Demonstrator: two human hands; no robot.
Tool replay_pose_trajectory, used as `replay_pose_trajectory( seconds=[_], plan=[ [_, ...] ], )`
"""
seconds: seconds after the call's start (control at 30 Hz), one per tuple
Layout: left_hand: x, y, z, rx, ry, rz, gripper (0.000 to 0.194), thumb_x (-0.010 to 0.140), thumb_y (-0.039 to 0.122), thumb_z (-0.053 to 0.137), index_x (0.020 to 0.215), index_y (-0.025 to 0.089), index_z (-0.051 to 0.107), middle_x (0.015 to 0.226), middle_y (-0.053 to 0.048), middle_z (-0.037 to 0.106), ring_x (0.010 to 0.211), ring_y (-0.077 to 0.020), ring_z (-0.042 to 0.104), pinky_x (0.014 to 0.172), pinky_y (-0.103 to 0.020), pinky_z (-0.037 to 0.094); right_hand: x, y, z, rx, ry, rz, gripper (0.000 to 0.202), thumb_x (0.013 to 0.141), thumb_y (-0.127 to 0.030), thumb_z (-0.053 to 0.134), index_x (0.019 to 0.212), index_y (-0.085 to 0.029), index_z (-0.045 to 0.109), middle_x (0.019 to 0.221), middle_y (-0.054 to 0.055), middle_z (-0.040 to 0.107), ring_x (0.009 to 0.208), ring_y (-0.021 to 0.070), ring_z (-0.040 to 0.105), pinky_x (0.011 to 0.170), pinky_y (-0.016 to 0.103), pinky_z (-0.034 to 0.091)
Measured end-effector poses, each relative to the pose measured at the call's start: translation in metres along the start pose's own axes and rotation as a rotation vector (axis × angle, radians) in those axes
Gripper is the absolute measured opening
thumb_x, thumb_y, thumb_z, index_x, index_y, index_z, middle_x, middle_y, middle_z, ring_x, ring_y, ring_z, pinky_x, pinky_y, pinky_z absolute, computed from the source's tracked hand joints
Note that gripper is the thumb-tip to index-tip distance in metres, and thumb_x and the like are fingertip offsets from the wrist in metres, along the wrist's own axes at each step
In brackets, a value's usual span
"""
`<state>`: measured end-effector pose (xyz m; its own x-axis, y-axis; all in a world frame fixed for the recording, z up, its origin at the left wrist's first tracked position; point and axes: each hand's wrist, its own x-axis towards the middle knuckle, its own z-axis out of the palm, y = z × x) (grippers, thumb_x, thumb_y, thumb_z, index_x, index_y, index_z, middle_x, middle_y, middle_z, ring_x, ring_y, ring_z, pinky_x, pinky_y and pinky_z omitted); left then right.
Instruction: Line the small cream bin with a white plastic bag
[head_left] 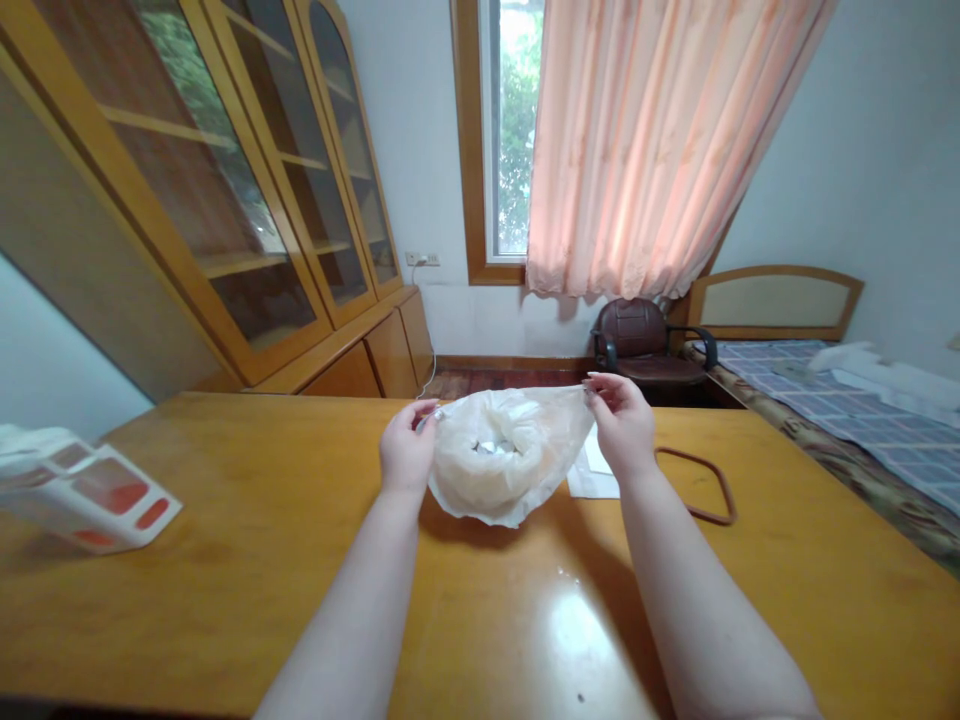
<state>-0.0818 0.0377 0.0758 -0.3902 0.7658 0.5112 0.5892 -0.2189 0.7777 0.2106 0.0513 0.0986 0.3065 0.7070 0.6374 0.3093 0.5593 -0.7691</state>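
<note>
Between my hands a whitish, translucent plastic bag [480, 480] is stretched out sideways above the table. My left hand [407, 450] pinches its left edge, and my right hand [621, 418] pinches the upper right corner. The bag's middle sags into an opening where something pale and shiny shows, too small to make out. Behind the bag's right side, partly covered by it and my right hand, lie white sheets [592, 480] that look like paper. Just right of my right forearm is a brown rounded frame or ring [720, 490] lying flat.
The wooden table [300, 600] spreads beneath my arms. A white box-like holder with orange-red openings [112, 495] stands at the left. Beyond the table are a glass-door cabinet [300, 150], a brown office chair [649, 340] and a bed [847, 400].
</note>
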Motion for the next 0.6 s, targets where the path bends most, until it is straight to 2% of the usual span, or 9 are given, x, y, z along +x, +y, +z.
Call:
replay_pose_trajectory(
  seconds=[0.1,0.23,0.43,0.6],
  plan=[
    [0.02,0.026,-0.013,0.076,-0.064,0.17,0.023,0.08,0.021,0.058,0.099,0.022,0.07,0.097,-0.003,0.072,0.089,-0.0172,0.065,0.086,-0.029,0.051,0.0,-0.006,-0.001,-0.004,0.019,-0.025,0.02,0.081,-0.029,0.061,0.098,-0.02,0.065,0.096,0.006,0.069,0.077,0.0165,0.061,0.071,0.032,0.05],
    [0.044,0.045,-0.016,0.183,-0.099,0.238,0.027,0.081,0.016,0.054,0.103,0.021,0.07,0.1,-0.004,0.072,0.092,-0.0182,0.065,0.088,-0.03,0.05,0.0,-0.003,0.0,-0.09,0.005,0.001,0.019,0.082,-0.028,0.059,0.097,-0.019,0.065,0.094,0.007,0.069,0.077,0.017,0.062,0.073,0.032,0.051],
    [0.052,0.041,-0.004,0.17,0.022,0.228,0.029,0.08,0.013,0.051,0.1,0.02,0.07,0.098,-0.005,0.071,0.094,-0.0195,0.065,0.089,-0.031,0.05,0.003,0.006,-0.004,-0.181,0.02,0.024,0.022,0.082,-0.03,0.057,0.098,-0.018,0.066,0.095,0.008,0.069,0.078,0.0178,0.061,0.075,0.034,0.051],
    [0.046,0.042,-0.004,0.032,0.116,0.253,0.026,0.08,0.012,0.05,0.095,0.019,0.07,0.094,-0.004,0.069,0.09,-0.0166,0.065,0.088,-0.029,0.052,0.004,0.002,-0.009,-0.088,0.099,-0.013,0.018,0.08,-0.028,0.061,0.094,-0.019,0.067,0.092,0.006,0.069,0.075,0.016,0.062,0.071,0.032,0.051]
  ],
)
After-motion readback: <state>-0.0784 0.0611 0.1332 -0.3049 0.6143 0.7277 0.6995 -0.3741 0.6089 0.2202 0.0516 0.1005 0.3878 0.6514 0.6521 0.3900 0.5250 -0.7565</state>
